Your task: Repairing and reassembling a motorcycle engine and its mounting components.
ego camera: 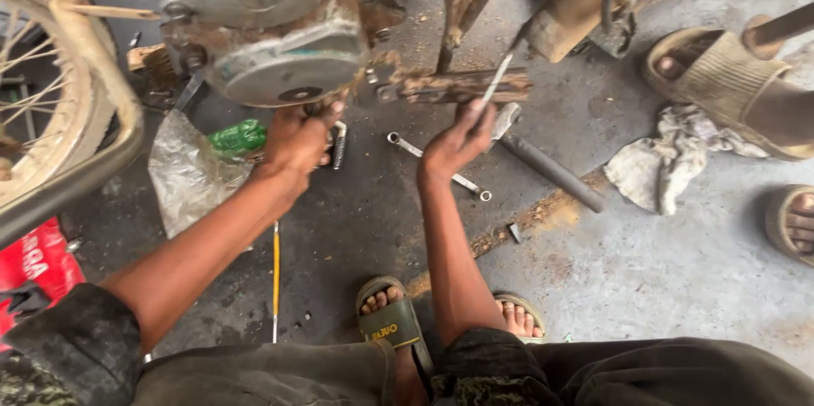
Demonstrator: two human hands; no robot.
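Note:
I look down at the underside of a motorcycle engine [280,58] with dusty round silver covers. My left hand [298,136] is closed around a part just under the lower cover, with a coil spring [339,145] hanging beside it. My right hand [458,136] pinches a thin silver tool [498,75] whose tip points up at a rusty, mud-caked footrest bar [462,86]. A silver spanner [437,165] lies on the floor under that hand.
A grey metal rod [551,172] and a dirty rag [661,160] lie to the right. Another person's sandalled feet [729,84] stand at the far right. A plastic bag [186,173], a green bottle [239,136], a yellow screwdriver [275,275] and the wheel [59,118] are on the left.

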